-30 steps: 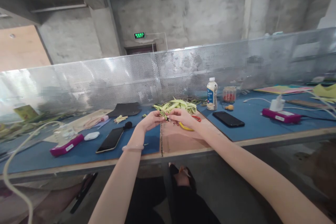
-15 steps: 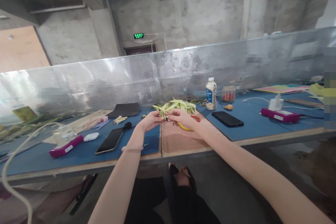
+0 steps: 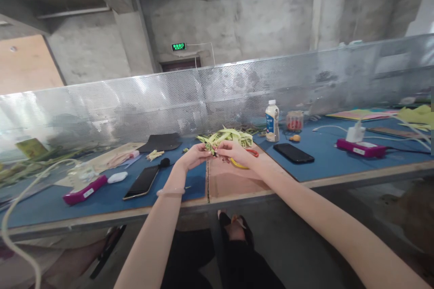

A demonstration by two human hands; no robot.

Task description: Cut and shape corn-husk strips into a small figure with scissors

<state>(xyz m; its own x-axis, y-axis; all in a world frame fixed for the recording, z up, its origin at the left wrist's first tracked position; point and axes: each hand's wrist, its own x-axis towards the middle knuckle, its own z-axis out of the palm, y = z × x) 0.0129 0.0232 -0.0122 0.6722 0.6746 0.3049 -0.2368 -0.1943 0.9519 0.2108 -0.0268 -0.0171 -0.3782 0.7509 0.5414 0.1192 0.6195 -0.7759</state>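
At the centre of the frame, a small green plant bundle (image 3: 211,148) sits above a tan board (image 3: 225,185), in front of a heap of pale green strips (image 3: 232,135). The left hand (image 3: 194,157) pinches its left side, fingers narrow; the right hand (image 3: 234,151) pinches its right side. The bundle seems light, soft and easily bruised, though the fingers partly hide it; its lower, gathered part looks the best place for a gentle fingertip hold. A red-and-yellow tool (image 3: 240,164) lies partly behind the right hand.
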